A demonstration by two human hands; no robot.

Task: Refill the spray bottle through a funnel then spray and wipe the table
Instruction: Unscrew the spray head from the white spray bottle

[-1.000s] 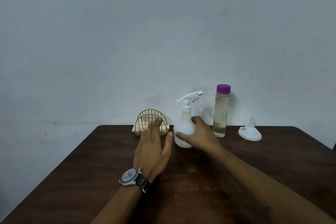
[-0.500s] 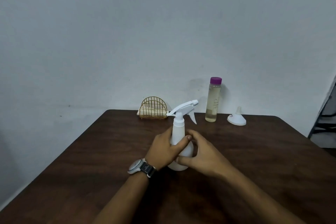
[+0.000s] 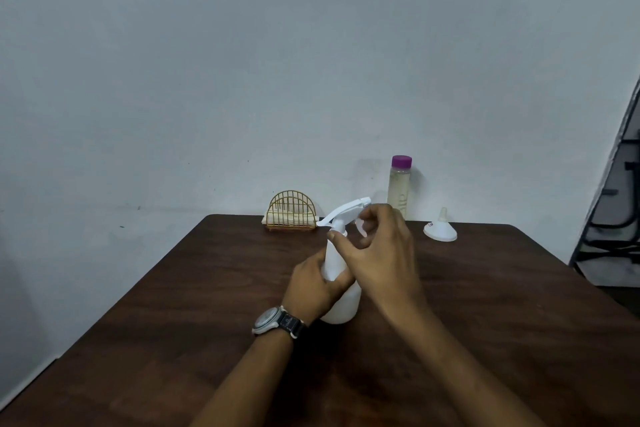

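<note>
Spray bottle stands upright at desk centre. Left hand grip clamped on its body; right hand grip closed around the spray head. Funnel at two o'clock.

Dark table: spray btl, refill btl, funnel, rack.

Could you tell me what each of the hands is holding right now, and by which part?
Both hold the white spray bottle: the left hand grips its body, and the right hand pinches the neck just under the trigger head.
</note>
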